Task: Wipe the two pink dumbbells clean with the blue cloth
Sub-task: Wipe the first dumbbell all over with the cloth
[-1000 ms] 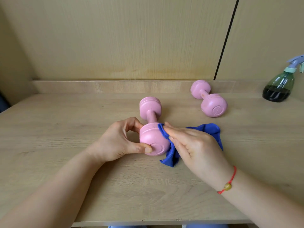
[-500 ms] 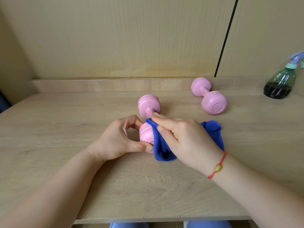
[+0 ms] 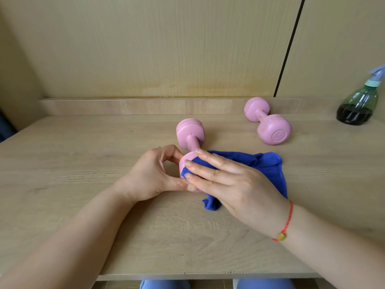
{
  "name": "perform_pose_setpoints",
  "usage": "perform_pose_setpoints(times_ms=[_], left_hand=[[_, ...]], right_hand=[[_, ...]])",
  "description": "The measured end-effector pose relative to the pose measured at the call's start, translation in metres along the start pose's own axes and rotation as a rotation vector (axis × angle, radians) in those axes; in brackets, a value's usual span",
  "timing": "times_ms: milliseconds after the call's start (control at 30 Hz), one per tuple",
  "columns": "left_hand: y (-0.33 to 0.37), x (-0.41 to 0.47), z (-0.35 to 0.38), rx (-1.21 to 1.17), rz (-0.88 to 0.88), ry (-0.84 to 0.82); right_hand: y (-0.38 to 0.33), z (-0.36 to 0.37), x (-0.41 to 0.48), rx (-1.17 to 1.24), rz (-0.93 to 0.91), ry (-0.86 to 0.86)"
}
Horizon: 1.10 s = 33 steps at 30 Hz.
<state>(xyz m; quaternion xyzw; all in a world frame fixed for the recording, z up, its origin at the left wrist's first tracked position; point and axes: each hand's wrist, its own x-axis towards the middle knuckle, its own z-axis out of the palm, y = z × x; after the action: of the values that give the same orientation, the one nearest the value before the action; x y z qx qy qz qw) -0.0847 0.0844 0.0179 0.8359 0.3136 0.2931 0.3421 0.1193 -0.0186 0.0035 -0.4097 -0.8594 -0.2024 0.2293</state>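
A pink dumbbell [image 3: 190, 135] lies in the middle of the wooden table [image 3: 83, 155], its far head and bar in plain sight. My left hand [image 3: 154, 176] grips its near head from the left, thumb under the end face. My right hand [image 3: 231, 184] lies flat on the blue cloth [image 3: 266, 165] and presses it against that near head, which is mostly hidden. The cloth trails off to the right onto the table. The second pink dumbbell [image 3: 268, 122] lies untouched at the back right.
A green spray bottle [image 3: 358, 105] with dark liquid stands at the far right by the wall. A low wooden ledge [image 3: 125, 106] runs along the back of the table. The table's front edge [image 3: 187, 276] is close to my body.
My right hand has slid the cloth across the dumbbell's near head, from its right side over the top and down over the end face. My left hand has kept its grip.
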Motion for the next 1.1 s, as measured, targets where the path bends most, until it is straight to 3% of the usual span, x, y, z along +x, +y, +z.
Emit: perform_pose_setpoints(times_ms=[167,400,500,933,1100], left_hand=[[0.002,0.0,0.001,0.018,0.023,0.014],[0.006,0.005,0.005,-0.026,0.026,0.014],[0.005,0.003,0.004,-0.053,0.007,0.005],[-0.006,0.0,-0.006,-0.027,-0.09,-0.054],[-0.007,0.0,-0.012,-0.005,-0.118,-0.089]], right_hand=[[0.003,0.006,0.021,0.2,0.103,0.095],[0.0,0.002,0.016,0.659,0.502,0.238],[-0.001,-0.003,0.019,0.841,0.634,0.216],[0.01,0.001,-0.003,1.096,0.79,0.066],[0.012,0.005,-0.005,0.89,0.799,-0.018]])
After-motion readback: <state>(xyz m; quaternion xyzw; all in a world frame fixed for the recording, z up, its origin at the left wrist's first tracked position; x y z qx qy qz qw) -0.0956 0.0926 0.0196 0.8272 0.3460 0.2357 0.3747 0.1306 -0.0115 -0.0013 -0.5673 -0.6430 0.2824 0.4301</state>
